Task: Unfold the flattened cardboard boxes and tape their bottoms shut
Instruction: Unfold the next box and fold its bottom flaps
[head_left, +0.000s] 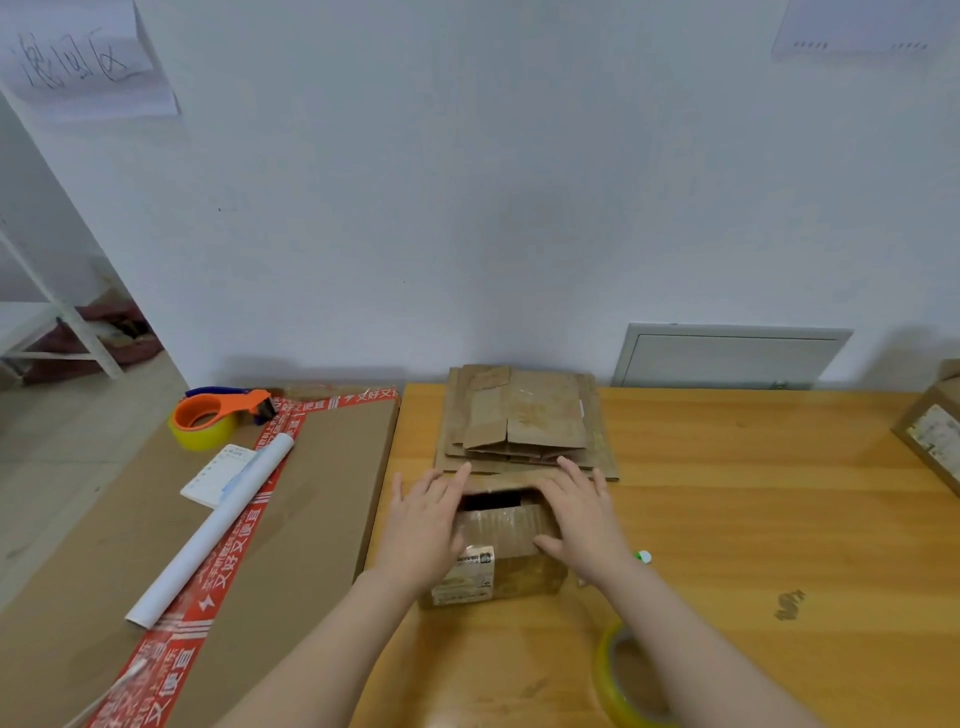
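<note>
- wooden table (753, 519) is carrying the work, against a white wall.
- left hand (423, 525) and right hand (582, 519) are lying flat with straight, spread fingers, clasping nothing.
- small cardboard box (506, 566) is standing between and under both palms, which are pressing its top flaps.
- stack of flattened boxes (524, 421) is lying just beyond both hands.
- yellow tape roll (618, 680) is lying beside the right forearm.

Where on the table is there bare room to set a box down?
Bare tabletop lies between the flattened boxes and the labelled box at the right edge. Crowded: the middle, where the left hand and right hand rest on the small box, and by the tape roll.
</note>
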